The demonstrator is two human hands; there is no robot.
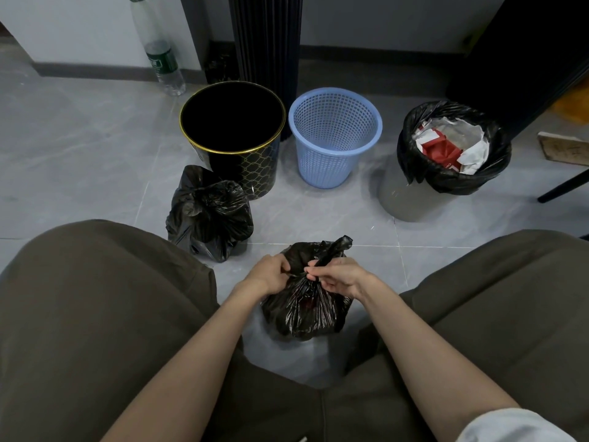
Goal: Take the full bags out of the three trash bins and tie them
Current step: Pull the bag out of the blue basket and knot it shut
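Note:
Three bins stand in a row on the floor. The black bin with gold trim (236, 169) and the blue mesh bin (331, 161) hold no bag. The grey bin (411, 202) on the right carries a black bag (452, 180) full of red and white paper. A tied black bag (208, 215) lies in front of the black bin. Between my knees sits a second black bag (302, 314). My left hand (269, 274) and my right hand (338, 277) both pinch its gathered neck, one twisted end sticking up.
A clear plastic bottle (159, 55) leans against the back wall at left. A dark ribbed column (266, 43) rises behind the bins. Dark furniture, a black leg (564, 183) and a wooden board (564, 151) crowd the right side. Grey tiled floor lies all around.

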